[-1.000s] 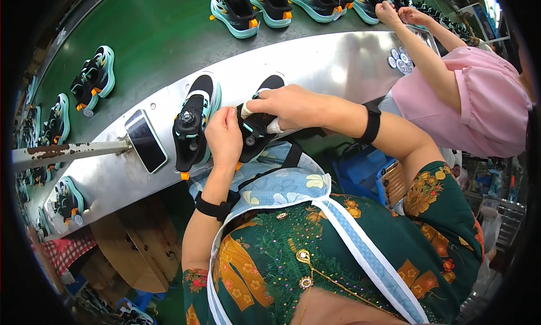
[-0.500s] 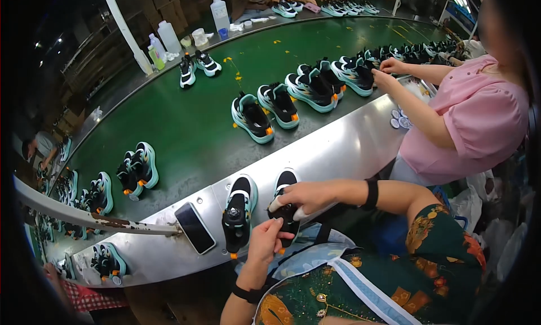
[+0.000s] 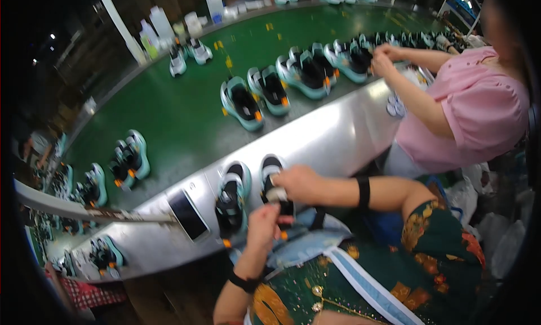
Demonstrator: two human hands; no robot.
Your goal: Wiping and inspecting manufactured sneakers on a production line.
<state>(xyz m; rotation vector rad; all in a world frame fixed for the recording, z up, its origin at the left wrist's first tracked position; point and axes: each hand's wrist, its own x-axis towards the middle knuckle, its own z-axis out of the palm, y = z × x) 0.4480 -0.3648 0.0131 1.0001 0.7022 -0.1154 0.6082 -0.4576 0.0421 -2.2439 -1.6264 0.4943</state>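
Two black, white and mint-green sneakers stand side by side on the metal ledge in front of me: a left sneaker (image 3: pixel 232 198) and a right sneaker (image 3: pixel 272 168). Both have an orange tab at the heel. My right hand (image 3: pixel 300 184) is over the right sneaker's lace area, fingers curled together, with white coverings on its fingertips. Close below it, by the heel opening, my left hand (image 3: pixel 263 228) has its thumb and fingers pinched. Whatever lies between the fingers of either hand is blurred or hidden. The hands are a small gap apart.
A phone (image 3: pixel 188 214) lies left of the sneakers, beside a rusty white post (image 3: pixel 101 214). Beyond the metal ledge (image 3: pixel 315 130), a green conveyor belt (image 3: pixel 174 111) carries more sneakers. A co-worker in a pink top (image 3: pixel 479 116) handles a shoe at the right. Bottles (image 3: pixel 162 24) line the far edge.
The whole view has shifted, so everything sits higher and slightly left. My right fingers have curled closer together and drawn a little apart from my left hand. The pair of sneakers stays on the ledge.
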